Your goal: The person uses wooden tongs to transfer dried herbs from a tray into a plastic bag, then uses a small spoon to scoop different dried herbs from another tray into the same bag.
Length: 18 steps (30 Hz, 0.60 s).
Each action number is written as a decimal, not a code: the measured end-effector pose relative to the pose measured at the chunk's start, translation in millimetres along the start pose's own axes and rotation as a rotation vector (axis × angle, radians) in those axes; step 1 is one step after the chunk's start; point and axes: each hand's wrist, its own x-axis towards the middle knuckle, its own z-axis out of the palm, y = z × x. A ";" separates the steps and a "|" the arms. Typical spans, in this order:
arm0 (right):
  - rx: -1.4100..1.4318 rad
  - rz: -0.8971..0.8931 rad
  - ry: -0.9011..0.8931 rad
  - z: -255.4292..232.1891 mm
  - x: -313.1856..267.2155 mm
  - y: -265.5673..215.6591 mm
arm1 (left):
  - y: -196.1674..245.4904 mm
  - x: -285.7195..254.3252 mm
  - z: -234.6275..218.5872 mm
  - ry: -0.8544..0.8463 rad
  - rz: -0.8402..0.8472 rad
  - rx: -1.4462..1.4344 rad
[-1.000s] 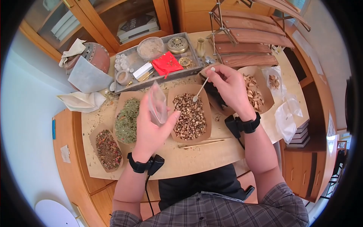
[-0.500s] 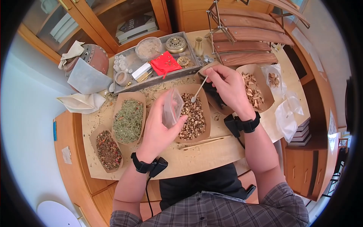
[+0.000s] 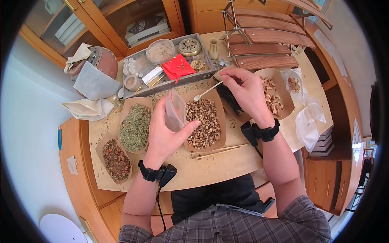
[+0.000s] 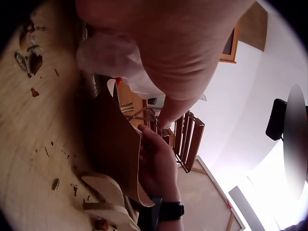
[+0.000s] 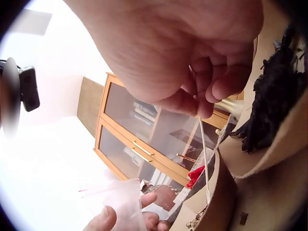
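My left hand [image 3: 164, 135] holds a clear plastic zip bag [image 3: 175, 111], its mouth upward, over the left side of a brown paper tray [image 3: 222, 131]. Chopped brown and pale pieces [image 3: 206, 125] fill that tray. The thumb points across them. Between thumb and fingertips, my right hand [image 3: 248, 95] pinches the end of a thin, long-handled pale spoon [image 5: 204, 154]. In the head view the spoon's small bowl is over the tray's far part, just right of the bag. The left wrist view shows the bag [image 4: 113, 57] partly hidden behind the left hand.
Paper trays of green herb [image 3: 135, 127] and reddish mix [image 3: 115, 160] lie left; one with dark strips [image 5: 274, 96] and one with pale chips [image 3: 273, 99] lie right. Behind stand a grey tray [image 3: 162, 91] and a slatted wooden rack [image 3: 267, 38]. Thin sticks [image 3: 221, 151] lie in front.
The bag went right over the chopped pieces, then back left with the left hand. The spoon's bowl has moved left and away from me, closer to the bag; the right hand barely shifts.
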 end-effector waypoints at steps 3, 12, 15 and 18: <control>-0.010 -0.054 -0.023 -1.6 -3.2 -8.4 | 2.0 0.5 -1.5 -0.031 -0.058 -0.021; 0.192 0.009 -0.292 2.4 -9.3 -19.5 | -3.2 1.3 3.3 -0.018 -0.057 -0.041; 0.209 -0.039 -0.310 5.0 -10.3 -18.1 | -0.5 1.3 5.1 -0.010 -0.085 -0.121; 0.210 -0.008 -0.243 2.4 -10.2 -20.9 | -6.4 0.7 6.9 -0.010 -0.082 -0.156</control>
